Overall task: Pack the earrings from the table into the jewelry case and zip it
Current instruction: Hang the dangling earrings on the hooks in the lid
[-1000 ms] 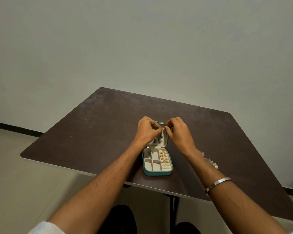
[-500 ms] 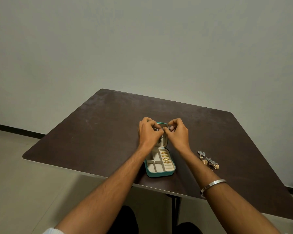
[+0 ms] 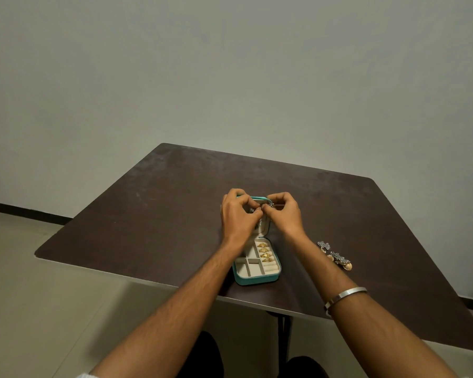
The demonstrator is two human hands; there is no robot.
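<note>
A small teal jewelry case (image 3: pixel 257 279) lies open on the dark table (image 3: pixel 161 219), its lid standing up at the far side. Several gold rings (image 3: pixel 265 253) sit in the cream ring rolls on its right. My left hand (image 3: pixel 238 216) and my right hand (image 3: pixel 284 214) meet at the top of the lid, fingertips pinched together on a small silver earring (image 3: pixel 271 205) held against the lid's inside. Most of the lid is hidden behind my hands. A loose cluster of silver and gold earrings (image 3: pixel 336 258) lies on the table right of the case.
The table's near edge runs just below the case, with a table leg (image 3: pixel 283 336) under it. A pale wall rises behind the table's far edge. A silver bangle (image 3: pixel 344 296) rings my right wrist.
Both hands have shifted slightly up toward the lid's top edge, staying pinched together on the earring. The view has moved a little, so the loose earrings now show fully beside my right forearm.
</note>
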